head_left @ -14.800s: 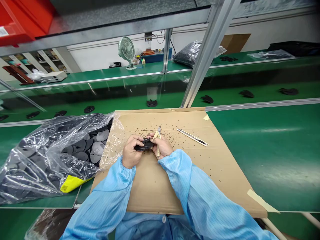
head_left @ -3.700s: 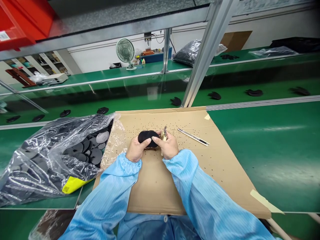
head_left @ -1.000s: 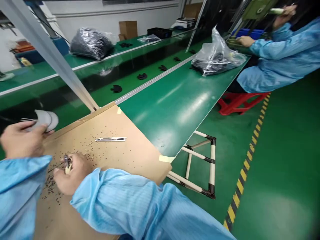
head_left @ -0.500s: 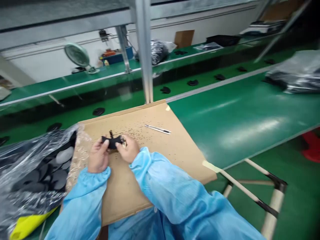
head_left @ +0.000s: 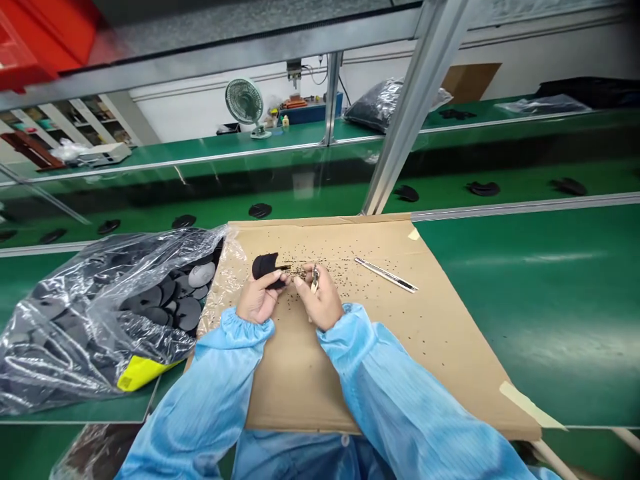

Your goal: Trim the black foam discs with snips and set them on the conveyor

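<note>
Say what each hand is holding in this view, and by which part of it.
The left hand holds a black moulded part by its lower edge, between the fingers and thumb. The right hand grips small cutting pliers by their pale handles.

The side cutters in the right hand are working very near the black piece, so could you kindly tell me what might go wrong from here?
The side cutters in the right hand sit close to the left hand gripping the black moulded piece, so a slip could nick a finger. Loose black bits litter the cardboard sheet and could stray into the open plastic bag of discs beside it.
</note>
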Action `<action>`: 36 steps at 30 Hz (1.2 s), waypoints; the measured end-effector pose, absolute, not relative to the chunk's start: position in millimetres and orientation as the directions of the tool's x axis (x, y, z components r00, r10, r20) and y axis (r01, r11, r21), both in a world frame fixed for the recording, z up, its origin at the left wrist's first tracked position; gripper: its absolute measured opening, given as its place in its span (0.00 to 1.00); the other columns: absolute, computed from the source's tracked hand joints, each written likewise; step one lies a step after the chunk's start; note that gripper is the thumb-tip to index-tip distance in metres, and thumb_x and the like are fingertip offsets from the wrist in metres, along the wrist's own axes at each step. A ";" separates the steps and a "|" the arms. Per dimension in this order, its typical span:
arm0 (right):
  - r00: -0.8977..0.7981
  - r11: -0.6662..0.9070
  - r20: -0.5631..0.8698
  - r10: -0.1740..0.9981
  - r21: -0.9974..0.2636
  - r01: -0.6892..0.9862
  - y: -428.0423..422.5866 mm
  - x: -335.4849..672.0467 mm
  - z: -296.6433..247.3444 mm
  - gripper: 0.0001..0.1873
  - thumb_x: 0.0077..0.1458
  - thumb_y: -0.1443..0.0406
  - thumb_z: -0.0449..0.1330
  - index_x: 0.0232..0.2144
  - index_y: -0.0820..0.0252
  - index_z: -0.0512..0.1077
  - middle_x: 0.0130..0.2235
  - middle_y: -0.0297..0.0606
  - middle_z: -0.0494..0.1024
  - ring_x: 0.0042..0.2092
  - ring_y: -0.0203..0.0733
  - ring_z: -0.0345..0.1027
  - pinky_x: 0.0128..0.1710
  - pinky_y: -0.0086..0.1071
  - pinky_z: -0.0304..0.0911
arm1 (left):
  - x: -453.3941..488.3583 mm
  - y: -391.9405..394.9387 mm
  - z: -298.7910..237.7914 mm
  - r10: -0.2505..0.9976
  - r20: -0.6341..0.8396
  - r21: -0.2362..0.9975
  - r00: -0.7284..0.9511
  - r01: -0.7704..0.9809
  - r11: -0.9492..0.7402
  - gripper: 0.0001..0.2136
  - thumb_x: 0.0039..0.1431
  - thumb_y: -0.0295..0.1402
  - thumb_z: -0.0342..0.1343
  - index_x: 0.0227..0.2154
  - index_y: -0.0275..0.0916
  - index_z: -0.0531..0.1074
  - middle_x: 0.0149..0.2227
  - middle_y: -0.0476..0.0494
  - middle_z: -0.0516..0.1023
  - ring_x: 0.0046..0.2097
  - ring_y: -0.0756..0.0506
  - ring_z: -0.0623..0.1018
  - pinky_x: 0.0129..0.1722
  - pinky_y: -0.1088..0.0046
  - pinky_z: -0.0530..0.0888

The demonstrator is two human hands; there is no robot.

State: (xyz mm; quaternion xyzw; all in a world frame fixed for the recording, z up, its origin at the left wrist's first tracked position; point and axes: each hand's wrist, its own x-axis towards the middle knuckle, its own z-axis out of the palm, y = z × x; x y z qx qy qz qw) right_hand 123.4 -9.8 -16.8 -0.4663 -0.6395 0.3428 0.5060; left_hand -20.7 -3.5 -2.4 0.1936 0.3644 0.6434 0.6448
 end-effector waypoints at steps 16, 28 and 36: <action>-0.347 0.556 0.446 0.825 -0.534 0.637 -6.4 132.8 -16.9 0.20 0.54 0.63 0.59 0.50 0.62 0.68 0.45 0.46 0.75 0.46 0.50 0.68 0.48 0.41 0.64 | -20.9 -5.6 8.7 0.903 -0.427 0.539 0.035 -0.792 0.286 0.05 0.63 0.26 0.50 0.33 0.32 0.69 0.21 0.53 0.66 0.20 0.56 0.66 0.24 0.79 0.70; -0.346 0.537 0.431 0.833 -0.482 0.692 -6.7 132.2 -16.9 0.18 0.56 0.65 0.58 0.49 0.61 0.69 0.44 0.46 0.76 0.45 0.50 0.68 0.48 0.39 0.63 | -19.9 -7.3 11.3 0.896 -0.437 0.507 0.075 -0.802 0.314 0.06 0.64 0.27 0.49 0.33 0.32 0.70 0.21 0.53 0.66 0.19 0.57 0.65 0.23 0.80 0.69; -0.339 0.498 0.385 0.858 -0.468 0.730 -6.6 133.6 -14.8 0.20 0.53 0.70 0.57 0.50 0.59 0.70 0.44 0.44 0.76 0.45 0.49 0.68 0.46 0.38 0.63 | -17.9 -9.3 9.3 0.911 -0.407 0.541 0.064 -0.787 0.297 0.03 0.58 0.28 0.57 0.33 0.33 0.70 0.21 0.54 0.66 0.20 0.57 0.65 0.24 0.79 0.70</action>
